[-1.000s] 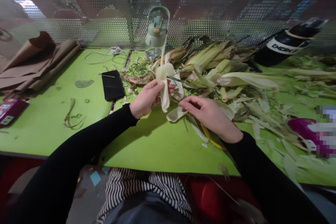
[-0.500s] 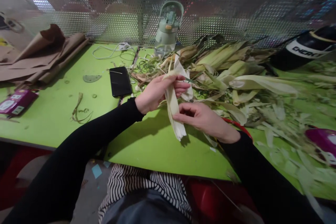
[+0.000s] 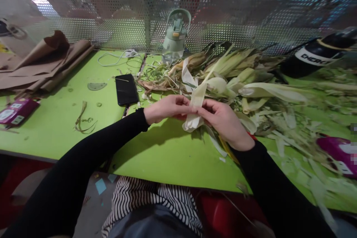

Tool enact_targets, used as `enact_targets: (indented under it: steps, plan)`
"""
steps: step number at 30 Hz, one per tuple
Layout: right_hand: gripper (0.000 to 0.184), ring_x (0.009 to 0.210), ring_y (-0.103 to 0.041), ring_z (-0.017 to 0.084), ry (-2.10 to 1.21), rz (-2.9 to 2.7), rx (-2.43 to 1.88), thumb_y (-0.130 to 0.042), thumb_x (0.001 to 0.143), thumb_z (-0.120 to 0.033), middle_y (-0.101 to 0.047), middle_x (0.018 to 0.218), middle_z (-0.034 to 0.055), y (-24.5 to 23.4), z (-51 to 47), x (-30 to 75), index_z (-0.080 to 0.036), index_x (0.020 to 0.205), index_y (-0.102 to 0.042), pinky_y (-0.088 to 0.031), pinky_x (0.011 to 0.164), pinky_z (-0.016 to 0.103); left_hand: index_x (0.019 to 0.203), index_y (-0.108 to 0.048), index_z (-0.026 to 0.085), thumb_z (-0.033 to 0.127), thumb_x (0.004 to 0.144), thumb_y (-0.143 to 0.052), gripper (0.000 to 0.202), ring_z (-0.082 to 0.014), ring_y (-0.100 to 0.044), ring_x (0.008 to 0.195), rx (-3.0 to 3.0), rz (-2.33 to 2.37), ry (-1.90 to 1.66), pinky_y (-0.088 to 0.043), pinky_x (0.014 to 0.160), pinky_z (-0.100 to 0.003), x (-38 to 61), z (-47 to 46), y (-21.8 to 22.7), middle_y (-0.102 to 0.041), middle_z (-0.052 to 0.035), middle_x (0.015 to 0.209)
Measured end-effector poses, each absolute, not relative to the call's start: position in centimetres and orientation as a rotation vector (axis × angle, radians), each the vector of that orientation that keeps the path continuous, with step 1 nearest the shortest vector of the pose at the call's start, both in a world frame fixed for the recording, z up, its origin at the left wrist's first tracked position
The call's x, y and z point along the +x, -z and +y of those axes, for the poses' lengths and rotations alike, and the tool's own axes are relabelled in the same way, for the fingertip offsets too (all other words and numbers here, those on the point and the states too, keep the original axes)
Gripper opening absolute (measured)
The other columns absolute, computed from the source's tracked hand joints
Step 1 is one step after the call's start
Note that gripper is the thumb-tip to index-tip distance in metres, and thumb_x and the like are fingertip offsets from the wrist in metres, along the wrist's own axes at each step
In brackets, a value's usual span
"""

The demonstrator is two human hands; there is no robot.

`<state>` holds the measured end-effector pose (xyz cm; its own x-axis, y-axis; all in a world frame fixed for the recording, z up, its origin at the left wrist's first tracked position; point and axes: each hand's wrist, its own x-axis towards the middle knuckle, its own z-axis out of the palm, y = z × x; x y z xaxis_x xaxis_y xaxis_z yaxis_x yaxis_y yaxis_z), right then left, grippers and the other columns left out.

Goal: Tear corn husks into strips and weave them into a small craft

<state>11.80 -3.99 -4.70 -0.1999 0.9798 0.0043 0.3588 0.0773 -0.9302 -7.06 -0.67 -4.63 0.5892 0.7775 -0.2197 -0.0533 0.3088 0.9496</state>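
Observation:
Pale corn husks (image 3: 198, 96) are pinched between my two hands above the near middle of the green table (image 3: 167, 152). My left hand (image 3: 171, 108) grips them from the left, thumb pressed toward the centre. From the right, my right hand (image 3: 221, 121) closes on the same husks, its fingertips almost meeting the left ones. A broad strip stands up and slants away to the right, while bunched white ends hang below my fingers. Just behind my hands spreads a heap of loose corn husks (image 3: 237, 63). Some fingertips are hidden behind the husks.
A black phone (image 3: 126, 89) lies left of my hands. Behind it are a white cable (image 3: 111, 58) and a green-lidded bottle (image 3: 175, 39). Brown paper (image 3: 47, 63) and a purple packet (image 3: 19, 112) sit at left. At right are a black bottle (image 3: 315, 57) and another purple object (image 3: 334, 152).
Both hands have come together on the husks, the left moving down and the right slightly up. The husk's long end now points up and right; its lower end sits higher and is bunched.

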Motion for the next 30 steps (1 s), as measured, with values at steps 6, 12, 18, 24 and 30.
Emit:
enact_targets:
  steps: [6,12,18,24,30]
  plan:
    - [0.039,0.055,-0.046,0.011,-0.896,-1.623,-1.465,-0.074,0.075,-0.056,-0.059,0.066,-0.0010,4.8,-3.9,12.3,-0.019,0.077,-0.061,-0.035,0.051,0.026,0.079,-0.053,0.013,0.011,0.084,-0.068,0.015,-0.0047,-0.058,0.060,1.089,0.855,-0.722,-0.053,0.070,-0.025,-6.2,-1.3,4.7,-0.060,0.0052,0.067]
    - [0.046,0.060,-0.055,0.015,-0.764,-1.702,-1.522,-0.071,0.074,-0.064,-0.067,0.071,0.0030,4.8,-3.9,12.3,-0.019,0.077,-0.064,-0.041,0.056,0.028,0.081,-0.057,0.011,0.010,0.084,-0.067,0.011,-0.0050,-0.060,0.062,1.041,0.838,-0.761,-0.054,0.072,-0.026,-6.2,-1.4,5.0,-0.062,0.0044,0.072]
    - [0.039,0.060,-0.055,0.016,-0.658,-1.764,-1.523,-0.070,0.078,-0.057,-0.067,0.069,0.0032,4.6,-3.8,12.1,-0.019,0.073,-0.063,-0.040,0.058,0.030,0.095,-0.063,0.012,0.011,0.087,-0.065,0.008,-0.0073,-0.065,0.068,1.047,0.792,-0.728,-0.056,0.073,-0.026,-6.1,-1.3,6.1,-0.069,-0.0001,0.081]
    - [0.032,0.049,-0.045,0.009,-1.066,-1.536,-1.468,-0.075,0.075,-0.048,-0.060,0.063,-0.0022,4.8,-3.6,12.2,-0.019,0.076,-0.060,-0.032,0.047,0.025,0.101,-0.064,0.010,0.000,0.090,-0.053,0.019,-0.0047,-0.064,0.067,1.010,0.834,-0.749,-0.056,0.075,-0.023,-5.6,-1.6,5.8,-0.073,-0.0036,0.089]
    - [0.042,0.047,-0.039,0.004,-1.348,-1.330,-1.428,-0.085,0.065,-0.048,-0.057,0.061,-0.0039,4.8,-3.4,12.3,-0.017,0.076,-0.059,-0.027,0.041,0.019,0.105,-0.066,0.009,0.000,0.092,-0.049,0.023,-0.0030,-0.063,0.069,1.064,0.876,-0.764,-0.055,0.073,-0.020,-5.1,-2.0,5.5,-0.073,-0.0067,0.102]
